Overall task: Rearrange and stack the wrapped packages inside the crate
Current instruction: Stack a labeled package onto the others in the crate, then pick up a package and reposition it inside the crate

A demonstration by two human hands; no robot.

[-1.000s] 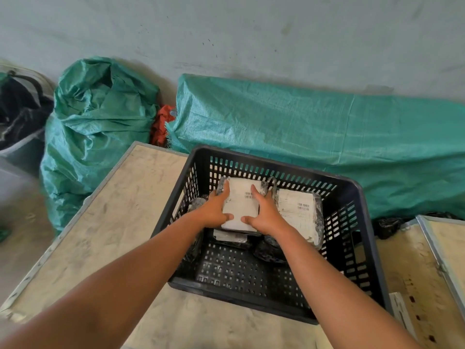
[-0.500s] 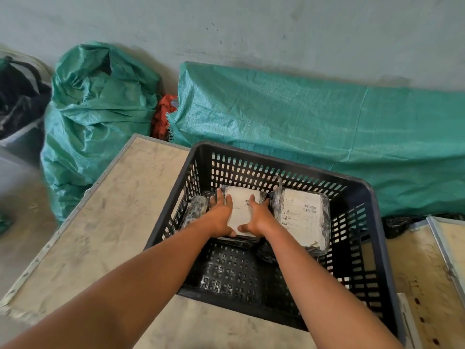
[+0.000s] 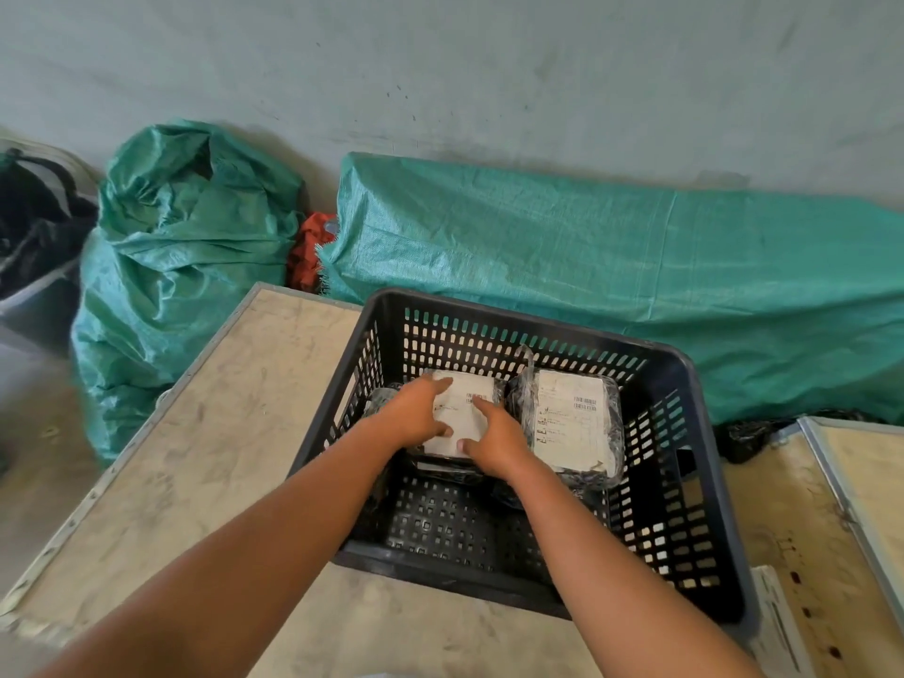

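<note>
A black slotted plastic crate (image 3: 694, 506) stands on a worn table. Inside, against the far wall, a wrapped package with a white label (image 3: 464, 408) lies on top of other dark wrapped packages. My left hand (image 3: 416, 413) grips its left side and my right hand (image 3: 496, 440) grips its near right corner. To the right of it lies a second wrapped package (image 3: 570, 423), face up with a barcode label, in clear film. Another dark package (image 3: 379, 401) shows partly at the left, behind my left hand.
The table (image 3: 210, 447) has a metal edge strip on its left. Green woven sacks (image 3: 186, 266) lie on the floor behind it, along the wall. A second board (image 3: 866, 472) with a metal edge sits at the right. The crate's near half shows bare floor (image 3: 440, 526).
Both hands have pushed the labelled package a little farther back and down onto the stack. The view has shifted slightly.
</note>
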